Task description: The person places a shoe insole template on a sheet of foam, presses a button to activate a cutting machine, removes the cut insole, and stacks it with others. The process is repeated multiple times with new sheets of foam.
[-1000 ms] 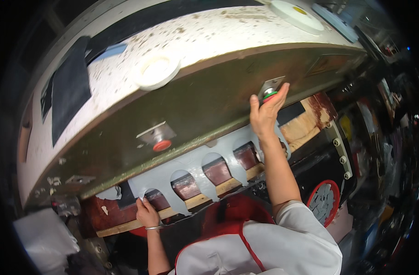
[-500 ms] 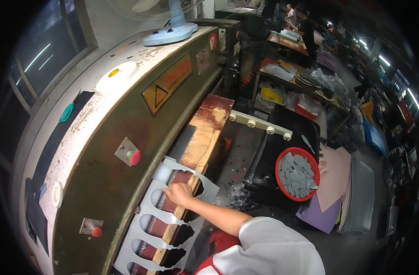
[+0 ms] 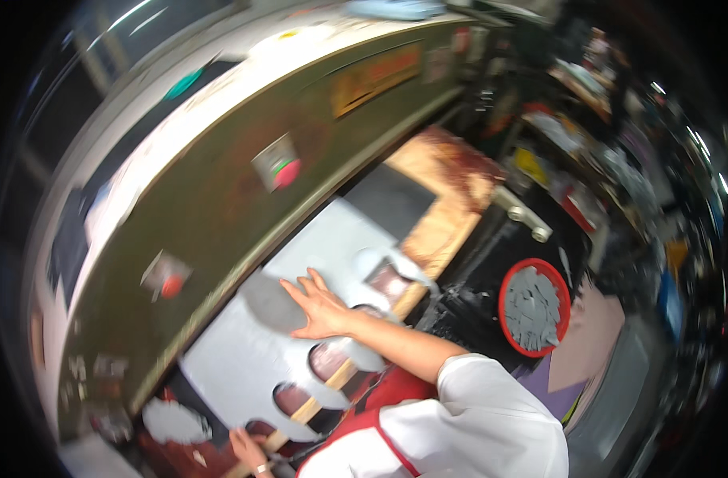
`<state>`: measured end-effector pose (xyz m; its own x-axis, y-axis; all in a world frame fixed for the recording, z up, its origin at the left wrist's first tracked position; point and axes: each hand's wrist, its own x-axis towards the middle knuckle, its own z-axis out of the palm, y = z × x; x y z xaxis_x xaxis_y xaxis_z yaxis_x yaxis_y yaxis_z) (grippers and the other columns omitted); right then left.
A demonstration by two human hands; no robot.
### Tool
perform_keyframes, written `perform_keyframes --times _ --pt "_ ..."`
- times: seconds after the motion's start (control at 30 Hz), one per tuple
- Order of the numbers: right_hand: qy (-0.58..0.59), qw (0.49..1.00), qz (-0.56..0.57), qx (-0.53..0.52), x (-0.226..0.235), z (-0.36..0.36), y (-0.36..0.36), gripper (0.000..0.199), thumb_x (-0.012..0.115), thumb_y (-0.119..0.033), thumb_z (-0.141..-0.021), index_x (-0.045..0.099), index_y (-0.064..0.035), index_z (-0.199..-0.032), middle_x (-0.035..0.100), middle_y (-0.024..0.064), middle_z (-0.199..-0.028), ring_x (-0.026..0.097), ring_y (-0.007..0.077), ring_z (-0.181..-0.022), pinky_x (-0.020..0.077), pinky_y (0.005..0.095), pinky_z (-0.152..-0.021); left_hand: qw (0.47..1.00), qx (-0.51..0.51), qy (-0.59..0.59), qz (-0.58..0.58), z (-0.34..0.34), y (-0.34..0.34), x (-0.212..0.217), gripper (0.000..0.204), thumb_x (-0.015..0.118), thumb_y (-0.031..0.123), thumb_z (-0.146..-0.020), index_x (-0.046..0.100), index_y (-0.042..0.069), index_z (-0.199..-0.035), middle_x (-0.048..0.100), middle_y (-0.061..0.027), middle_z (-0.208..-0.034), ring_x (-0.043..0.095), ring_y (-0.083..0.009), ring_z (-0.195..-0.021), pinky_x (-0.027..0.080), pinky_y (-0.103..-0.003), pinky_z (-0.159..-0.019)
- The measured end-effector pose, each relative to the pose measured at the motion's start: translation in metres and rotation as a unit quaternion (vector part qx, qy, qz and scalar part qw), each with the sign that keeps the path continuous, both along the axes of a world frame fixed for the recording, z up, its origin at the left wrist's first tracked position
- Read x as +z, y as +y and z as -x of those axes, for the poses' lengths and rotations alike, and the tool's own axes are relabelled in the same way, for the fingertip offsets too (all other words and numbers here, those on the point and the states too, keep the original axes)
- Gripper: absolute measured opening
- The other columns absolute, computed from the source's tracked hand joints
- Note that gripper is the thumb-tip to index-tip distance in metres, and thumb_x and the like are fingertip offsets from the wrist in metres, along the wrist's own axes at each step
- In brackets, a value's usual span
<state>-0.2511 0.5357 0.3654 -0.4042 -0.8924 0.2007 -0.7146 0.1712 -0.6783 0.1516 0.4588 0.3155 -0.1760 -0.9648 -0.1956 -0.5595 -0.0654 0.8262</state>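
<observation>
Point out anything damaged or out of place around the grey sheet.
The wooden board looks worn: toward its upper-right end, dark red surface gives way to patchy, pale bare wood. At lower left, a ragged pale grey piece lies beyond the grey sheet, like a stray scrap. Blur hides finer damage.

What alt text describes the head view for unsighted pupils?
A spread right hand is over a partly cut pale grey sheet; the left hand is at its lower end. Beyond is a green panel; at right, a red tub of grey scraps.
</observation>
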Motion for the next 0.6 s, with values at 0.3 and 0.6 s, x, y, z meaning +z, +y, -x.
perform_keyframes --times 0.3,0.6 --pt "-0.158 0.987 -0.033 -0.029 0.010 -0.030 0.031 0.085 0.084 -0.015 -0.055 0.046 -0.0090 -0.130 0.041 0.0266 -0.130 0.040 0.0389 -0.124 0.0380 0.0466 -0.102 0.993 0.050 -0.100 0.040 -0.001 0.079 0.023 0.025 0.046 0.024 -0.100 0.053 0.003 -0.090 0.054 -0.0051 -0.051 0.056 -0.0167 -0.043 0.041 -0.031 -0.045" --pt "0.003 0.995 -0.054 -0.086 0.026 0.028 0.044 0.085 0.083 -0.012 -0.051 0.045 -0.0060 -0.127 0.044 0.0220 -0.125 0.039 0.0391 -0.122 0.0359 0.0436 -0.103 0.998 0.027 -0.037 -0.041 -0.013 0.080 0.025 0.023 0.046 0.023 -0.100 0.052 0.002 -0.094 0.055 -0.0044 -0.052 0.055 -0.0144 -0.044 0.041 -0.028 -0.046"
